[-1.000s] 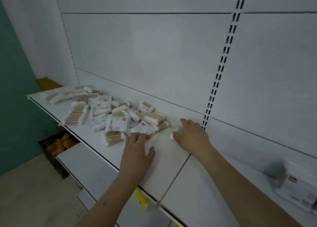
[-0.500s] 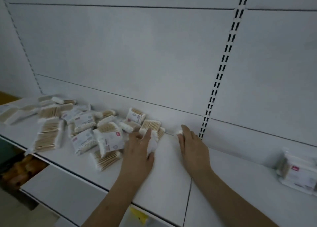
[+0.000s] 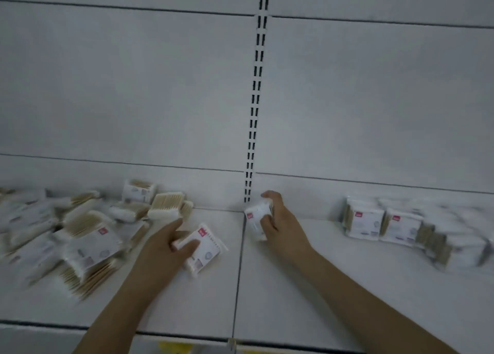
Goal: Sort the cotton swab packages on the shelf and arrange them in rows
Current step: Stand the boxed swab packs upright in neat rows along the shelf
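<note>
Plainly, the shelf [image 3: 294,286] held a loose heap [image 3: 74,236] at left and a tidy row [image 3: 379,224] at right. The left hand [image 3: 163,244] pinched one package [image 3: 204,248]; the right hand [image 3: 280,220] clasped another package [image 3: 256,216]. Either slick packet might have slipped mid-carry.

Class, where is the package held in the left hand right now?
In the head view, the package lies left of the shelf seam, gripped by the left hand, right of the loose pile.
</note>
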The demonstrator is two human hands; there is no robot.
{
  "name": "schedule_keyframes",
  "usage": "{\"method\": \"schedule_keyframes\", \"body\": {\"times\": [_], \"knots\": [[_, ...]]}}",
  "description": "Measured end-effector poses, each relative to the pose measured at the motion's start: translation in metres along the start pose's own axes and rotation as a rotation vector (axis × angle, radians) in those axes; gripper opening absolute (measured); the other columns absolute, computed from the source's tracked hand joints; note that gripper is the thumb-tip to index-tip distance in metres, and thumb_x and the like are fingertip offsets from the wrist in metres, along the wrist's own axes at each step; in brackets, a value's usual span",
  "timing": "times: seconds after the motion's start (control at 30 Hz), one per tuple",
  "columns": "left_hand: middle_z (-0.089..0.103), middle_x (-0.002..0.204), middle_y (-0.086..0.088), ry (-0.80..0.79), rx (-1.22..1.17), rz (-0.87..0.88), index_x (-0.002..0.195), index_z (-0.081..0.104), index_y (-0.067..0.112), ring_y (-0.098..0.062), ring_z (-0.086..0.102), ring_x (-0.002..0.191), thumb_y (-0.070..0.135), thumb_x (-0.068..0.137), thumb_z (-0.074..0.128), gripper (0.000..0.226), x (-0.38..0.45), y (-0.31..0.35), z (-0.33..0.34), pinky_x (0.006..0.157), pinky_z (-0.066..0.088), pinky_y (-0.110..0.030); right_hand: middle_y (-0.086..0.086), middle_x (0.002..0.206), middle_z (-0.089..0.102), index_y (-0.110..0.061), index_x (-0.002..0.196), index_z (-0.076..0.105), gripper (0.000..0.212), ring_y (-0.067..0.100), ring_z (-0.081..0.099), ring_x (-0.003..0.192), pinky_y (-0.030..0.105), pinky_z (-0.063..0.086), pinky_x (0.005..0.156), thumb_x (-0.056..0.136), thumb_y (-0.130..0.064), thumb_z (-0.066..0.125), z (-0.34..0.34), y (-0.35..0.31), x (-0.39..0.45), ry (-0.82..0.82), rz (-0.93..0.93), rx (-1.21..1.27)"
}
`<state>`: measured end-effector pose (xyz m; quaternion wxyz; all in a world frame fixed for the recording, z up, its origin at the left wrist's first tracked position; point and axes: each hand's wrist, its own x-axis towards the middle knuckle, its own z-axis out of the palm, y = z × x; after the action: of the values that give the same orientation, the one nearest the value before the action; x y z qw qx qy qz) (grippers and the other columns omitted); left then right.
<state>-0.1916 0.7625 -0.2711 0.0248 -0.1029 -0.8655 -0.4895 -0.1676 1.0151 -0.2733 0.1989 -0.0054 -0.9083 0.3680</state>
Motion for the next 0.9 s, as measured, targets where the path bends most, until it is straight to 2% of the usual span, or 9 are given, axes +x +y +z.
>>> {"method": "schedule_keyframes", "body": {"times": [0.1,0.2,0.27,0.4,0.47,0.57,0.73,0.8,0.9], "knots": [[0.072,0.100,0.013,-0.141,-0.183,0.010,0.113,0.065,0.034,-0.010,0.068,0.095,0.029,0.072,0.081,0.045,-0.003,0.032,0.021,0.086,0.048,-0.030,0.000,0.075,0.052,-0.022,0.112,0.040,0.021,0.005,0.049,0.059,0.029,0.039,0.055,0.095,-0.011,0.048,-0.042,0.018,-0.027,0.056,0.061,0.052],[0.077,0.097,0.005,-0.358,-0.360,-0.003,0.106,0.073,0.025,-0.016,0.071,0.092,0.017,0.073,0.076,0.034,-0.002,0.071,0.068,0.089,0.051,-0.042,-0.007,0.070,0.046,-0.020,0.105,0.041,0.016,0.001,0.044,0.054,0.019,0.033,0.052,0.096,-0.020,0.056,-0.086,0.039,-0.051,0.148,0.162,0.028],[0.077,0.094,0.004,-0.398,-0.384,0.010,0.104,0.074,0.020,-0.018,0.072,0.092,0.006,0.085,0.072,0.023,-0.002,0.093,0.104,0.085,0.052,-0.036,-0.009,0.076,0.046,-0.021,0.100,0.041,0.018,0.001,0.043,0.061,0.018,0.033,0.057,0.096,-0.027,0.058,-0.122,0.049,-0.065,0.176,0.186,-0.070],[0.076,0.088,0.011,-0.438,-0.399,0.064,0.096,0.072,0.022,0.002,0.070,0.078,0.005,0.086,0.071,0.020,-0.006,0.130,0.165,0.067,0.047,-0.015,-0.002,0.096,0.057,-0.025,0.110,0.044,0.019,0.008,0.053,0.071,0.023,0.041,0.063,0.097,-0.027,0.058,-0.196,0.064,-0.079,0.173,0.230,-0.144],[0.076,0.091,0.007,-0.452,-0.371,0.090,0.097,0.072,0.018,-0.004,0.070,0.082,0.006,0.086,0.072,0.017,-0.006,0.144,0.189,0.063,0.047,-0.014,-0.004,0.109,0.057,-0.027,0.123,0.044,0.029,0.008,0.056,0.078,0.023,0.041,0.067,0.097,-0.022,0.057,-0.228,0.070,-0.080,0.144,0.229,-0.215],[0.074,0.092,0.000,-0.402,-0.285,0.129,0.096,0.069,0.011,-0.013,0.069,0.085,0.004,0.083,0.074,0.016,-0.003,0.161,0.221,0.062,0.047,-0.016,-0.005,0.118,0.057,-0.025,0.125,0.050,0.030,0.014,0.055,0.095,0.025,0.040,0.076,0.097,-0.018,0.056,-0.261,0.083,-0.073,0.067,0.231,-0.353],[0.067,0.089,0.005,-0.300,-0.254,0.067,0.103,0.058,0.016,-0.016,0.066,0.086,0.007,0.080,0.078,0.032,-0.004,0.169,0.270,0.077,0.051,-0.028,-0.001,0.124,0.057,-0.022,0.124,0.056,0.033,0.022,0.049,0.114,0.035,0.040,0.090,0.092,-0.018,0.058,-0.268,0.132,-0.058,-0.165,0.088,-0.731],[0.066,0.089,0.009,-0.269,-0.238,0.065,0.102,0.057,0.017,-0.009,0.064,0.084,0.008,0.080,0.077,0.030,-0.006,0.166,0.285,0.076,0.049,-0.024,0.000,0.124,0.053,-0.022,0.125,0.058,0.035,0.024,0.046,0.114,0.034,0.035,0.090,0.090,-0.021,0.059,-0.265,0.147,-0.057,-0.163,0.023,-0.782],[0.065,0.091,0.011,-0.207,-0.224,0.075,0.100,0.055,0.020,0.000,0.061,0.081,0.008,0.081,0.075,0.031,-0.010,0.168,0.297,0.063,0.040,-0.006,-0.004,0.118,0.054,-0.025,0.122,0.058,0.031,0.020,0.046,0.110,0.032,0.029,0.088,0.091,-0.026,0.060,-0.271,0.156,-0.053,-0.159,-0.073,-0.827]]}}
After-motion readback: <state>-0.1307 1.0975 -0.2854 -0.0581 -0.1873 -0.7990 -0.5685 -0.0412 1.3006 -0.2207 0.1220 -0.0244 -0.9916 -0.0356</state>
